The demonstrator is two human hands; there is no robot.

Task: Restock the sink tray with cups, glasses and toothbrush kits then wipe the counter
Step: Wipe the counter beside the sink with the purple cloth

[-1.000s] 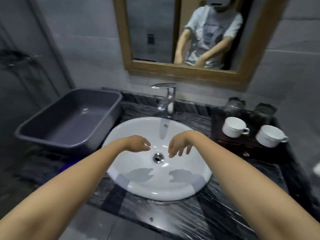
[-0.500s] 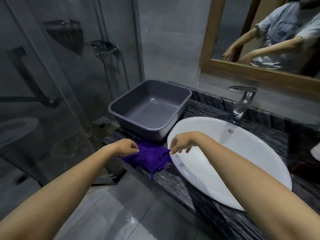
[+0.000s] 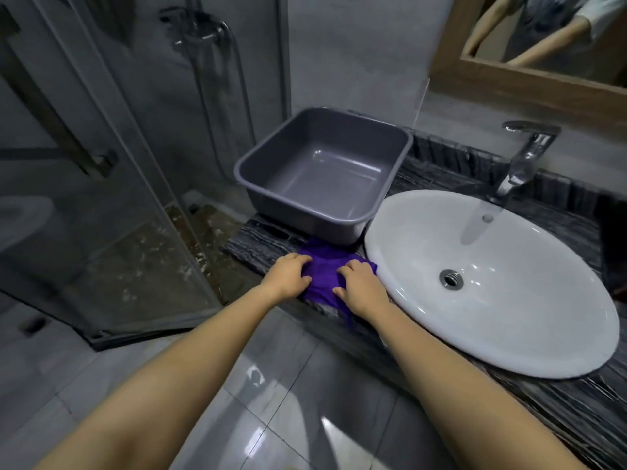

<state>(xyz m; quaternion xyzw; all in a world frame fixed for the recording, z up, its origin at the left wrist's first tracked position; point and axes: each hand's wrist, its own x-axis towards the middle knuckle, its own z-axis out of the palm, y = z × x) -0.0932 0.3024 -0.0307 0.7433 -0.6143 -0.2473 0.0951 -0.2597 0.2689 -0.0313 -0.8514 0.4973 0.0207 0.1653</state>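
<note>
Head | L hand [image 3: 288, 274], R hand [image 3: 361, 288]: curled fingers [image 3: 351, 267] grip cloth [image 3: 322, 278] | tail overhangs counter [image 3: 258, 242]

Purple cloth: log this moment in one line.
step: cloth grasp | left hand: grips purple cloth | right hand: grips it | cloth: on counter edge, before grey plastic basin

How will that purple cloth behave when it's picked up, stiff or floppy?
Probably floppy: the purple cloth lies bunched in folds between the left hand and right hand, and one corner droops over the counter edge. Likely light, as it looks thin and gathers into small wrinkles. Pushed, it would probably bunch up rather than slide flat.
</note>
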